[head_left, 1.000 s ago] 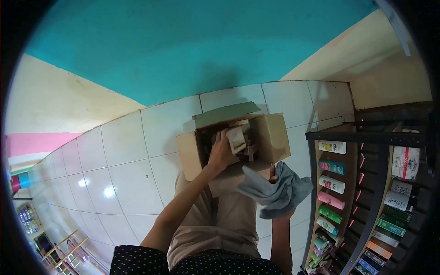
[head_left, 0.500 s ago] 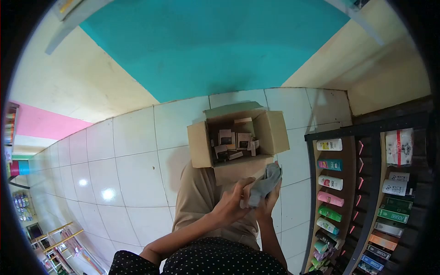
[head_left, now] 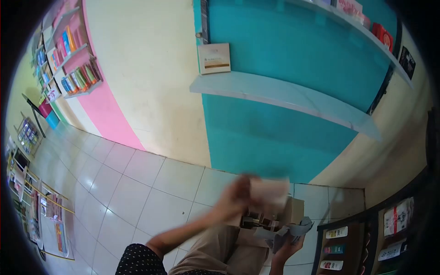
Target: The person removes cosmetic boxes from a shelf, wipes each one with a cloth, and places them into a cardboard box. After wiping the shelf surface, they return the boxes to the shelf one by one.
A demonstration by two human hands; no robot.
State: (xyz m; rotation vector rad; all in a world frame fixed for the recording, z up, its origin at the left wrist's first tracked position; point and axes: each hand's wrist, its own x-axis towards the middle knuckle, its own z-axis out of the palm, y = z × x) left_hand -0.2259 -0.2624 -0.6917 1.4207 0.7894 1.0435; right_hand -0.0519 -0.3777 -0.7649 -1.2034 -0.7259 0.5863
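My left hand point(head_left: 236, 197), smeared by motion, holds a pale flat box point(head_left: 270, 192) by its left side, above the open cardboard box point(head_left: 297, 210). Lower right, my right hand point(head_left: 289, 250) is closed round a crumpled grey cloth point(head_left: 286, 233), near the cardboard box's front edge. Inside the cardboard box lie several small dark and pale packages point(head_left: 259, 221), partly hidden by the raised box and the cloth.
A white wall shelf point(head_left: 275, 96) carries a cream box point(head_left: 214, 58) at its left end. On the right stands a dark rack point(head_left: 321, 247) of bottles. Display shelves point(head_left: 68, 57) line the far left wall. White tiles point(head_left: 123, 188) cover the floor.
The view has tilted up, showing the wall shelf. My left hand has come away from the cloth and risen with the pale box; my right hand keeps the cloth.
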